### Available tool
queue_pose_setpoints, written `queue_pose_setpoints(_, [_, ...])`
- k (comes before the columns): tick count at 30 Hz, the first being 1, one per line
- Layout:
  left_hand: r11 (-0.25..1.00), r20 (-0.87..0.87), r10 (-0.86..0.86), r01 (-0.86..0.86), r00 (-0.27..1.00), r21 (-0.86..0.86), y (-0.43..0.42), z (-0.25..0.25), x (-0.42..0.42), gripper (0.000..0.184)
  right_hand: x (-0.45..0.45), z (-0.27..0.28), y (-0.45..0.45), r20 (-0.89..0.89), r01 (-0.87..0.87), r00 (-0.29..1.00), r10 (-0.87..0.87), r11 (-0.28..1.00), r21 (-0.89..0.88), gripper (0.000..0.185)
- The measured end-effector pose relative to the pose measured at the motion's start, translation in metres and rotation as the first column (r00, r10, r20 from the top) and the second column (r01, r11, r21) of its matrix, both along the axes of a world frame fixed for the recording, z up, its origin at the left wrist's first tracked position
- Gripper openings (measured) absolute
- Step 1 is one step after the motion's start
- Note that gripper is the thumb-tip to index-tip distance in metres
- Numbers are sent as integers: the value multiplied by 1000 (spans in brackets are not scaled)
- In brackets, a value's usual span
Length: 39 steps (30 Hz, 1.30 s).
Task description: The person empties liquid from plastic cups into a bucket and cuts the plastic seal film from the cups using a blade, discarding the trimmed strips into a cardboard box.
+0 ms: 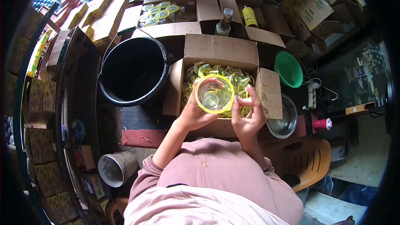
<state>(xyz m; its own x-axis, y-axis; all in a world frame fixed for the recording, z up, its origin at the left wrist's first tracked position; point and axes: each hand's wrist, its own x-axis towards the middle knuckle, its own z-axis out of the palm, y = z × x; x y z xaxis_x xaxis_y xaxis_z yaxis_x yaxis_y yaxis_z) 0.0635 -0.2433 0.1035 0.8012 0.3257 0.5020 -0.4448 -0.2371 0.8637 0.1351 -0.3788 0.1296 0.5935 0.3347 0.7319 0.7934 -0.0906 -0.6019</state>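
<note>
My left hand (pixel 192 114) is closed around a clear plastic cup (pixel 215 93) with a bright yellow rim, its round top turned up toward me. At the cup's right edge is my right hand (pixel 250 118), thumb and fingers bent in a pinch close to the rim. Whatever lies between those fingertips is too small to make out. Below both hands stands an open cardboard box (pixel 221 48), its flaps folded out. Crumpled yellow and clear strips (pixel 243 75) fill it.
Left of the box is a large black bucket (pixel 108 93). On the right are a green bowl (pixel 289 71) and a metal bowl (pixel 291 118). Behind, another box holds cups with yellow lids (pixel 161 13), near a glass bottle (pixel 224 21) and a yellow-labelled bottle (pixel 250 16). A whitish bucket (pixel 112 170) stands lower left.
</note>
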Motion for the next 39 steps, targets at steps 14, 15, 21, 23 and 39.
queue_pose_setpoints(14, [994,-26,-68,70,997,83,5,5,-2,67,3,8,3,-61,-6,998,7,1000,27,53])
queue_pose_setpoints(15, [996,-27,-81,81,996,30,5,5,-2,67,3,10,4,-93,-29,995,33,999,45,54])
queue_pose_setpoints(21, [985,-34,-144,140,989,-99,10,3,-2,66,-1,9,5,-161,-87,982,97,994,64,59])
queue_pose_setpoints(23, [979,-50,-165,157,985,-129,8,4,-3,65,-2,9,4,-189,-96,976,106,993,62,59])
queue_pose_setpoints(39, [989,29,-118,120,993,-85,2,9,5,66,-1,12,5,-258,-115,956,141,987,113,63])
